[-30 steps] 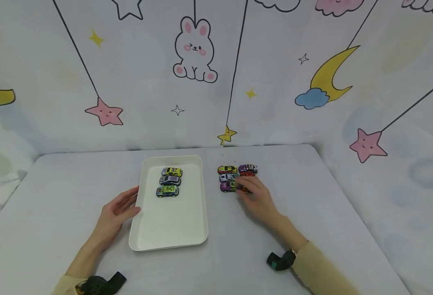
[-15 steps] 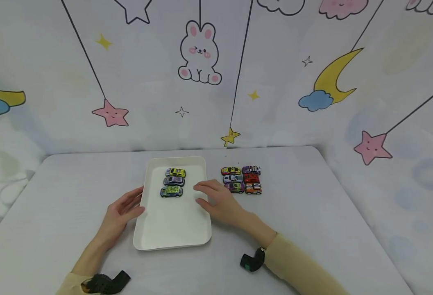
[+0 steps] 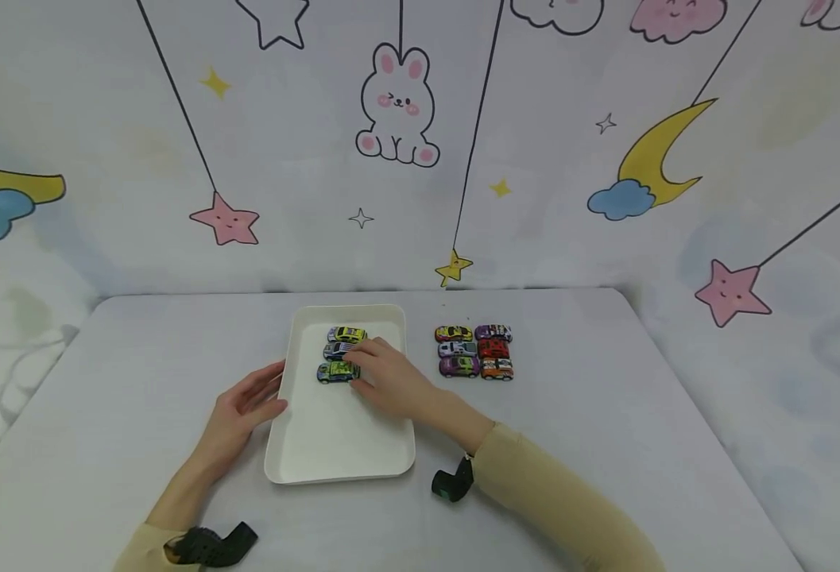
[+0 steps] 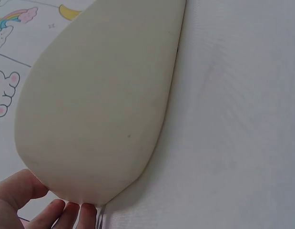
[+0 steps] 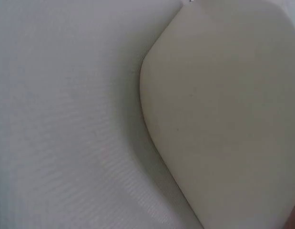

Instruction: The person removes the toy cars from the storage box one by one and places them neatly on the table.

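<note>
In the head view a white rectangular tray [image 3: 341,445] holds three small toy cars near its far end: a yellow toy car [image 3: 347,334], a dark-and-silver toy car [image 3: 335,349] and a green toy car [image 3: 334,372]. My right hand [image 3: 394,385] reaches over the tray's right side and pinches the green car's right end between thumb and fingers. My left hand [image 3: 237,417] rests its fingertips and thumb against the tray's left wall, as the left wrist view also shows with the fingers [image 4: 66,214] at the tray's edge. In the right wrist view only a sliver of hand shows.
Right of the tray, several toy cars stand in two columns, among them a purple-and-green toy car [image 3: 458,366] and an orange toy car [image 3: 497,369]. A white cloth covers the table [image 3: 570,413]. A printed backdrop [image 3: 305,159] rises behind its far edge.
My right hand has moved left from the car group, crossed the tray's rim and reached the green toy car. My left hand stays at the tray. The view has shifted slightly.
</note>
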Demonstrator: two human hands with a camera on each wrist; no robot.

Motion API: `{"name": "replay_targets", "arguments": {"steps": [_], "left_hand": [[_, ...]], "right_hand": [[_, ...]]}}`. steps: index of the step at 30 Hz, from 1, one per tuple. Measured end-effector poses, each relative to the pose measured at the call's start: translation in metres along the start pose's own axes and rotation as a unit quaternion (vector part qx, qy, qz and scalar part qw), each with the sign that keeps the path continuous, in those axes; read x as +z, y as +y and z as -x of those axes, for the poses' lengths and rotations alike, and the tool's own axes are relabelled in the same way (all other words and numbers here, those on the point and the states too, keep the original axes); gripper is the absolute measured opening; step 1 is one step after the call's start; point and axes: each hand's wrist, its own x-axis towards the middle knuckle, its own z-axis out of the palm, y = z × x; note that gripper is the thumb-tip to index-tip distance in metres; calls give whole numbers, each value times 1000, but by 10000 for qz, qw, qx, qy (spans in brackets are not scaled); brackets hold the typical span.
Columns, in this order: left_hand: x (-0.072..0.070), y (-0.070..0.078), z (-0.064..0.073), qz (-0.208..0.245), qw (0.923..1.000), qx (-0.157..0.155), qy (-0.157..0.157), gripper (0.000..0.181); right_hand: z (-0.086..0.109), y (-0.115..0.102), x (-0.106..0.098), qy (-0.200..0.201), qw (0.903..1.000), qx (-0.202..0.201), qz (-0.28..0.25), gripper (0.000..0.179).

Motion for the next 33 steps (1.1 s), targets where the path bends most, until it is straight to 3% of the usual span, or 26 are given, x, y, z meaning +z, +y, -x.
{"name": "replay_targets", "arguments": {"steps": [10, 18, 33], "left_hand": [[0, 1, -1, 34, 10000, 56, 34, 59], [0, -1, -1, 232, 9996, 119, 55, 59], [0, -3, 0, 158, 9998, 111, 2, 58]], "right_hand": [[-4, -4, 3, -42, 9988, 134, 461, 32], [-4, -6, 3, -4, 9986, 308, 423, 29], [1, -8, 8, 122, 9955, 792, 511, 28]]}}
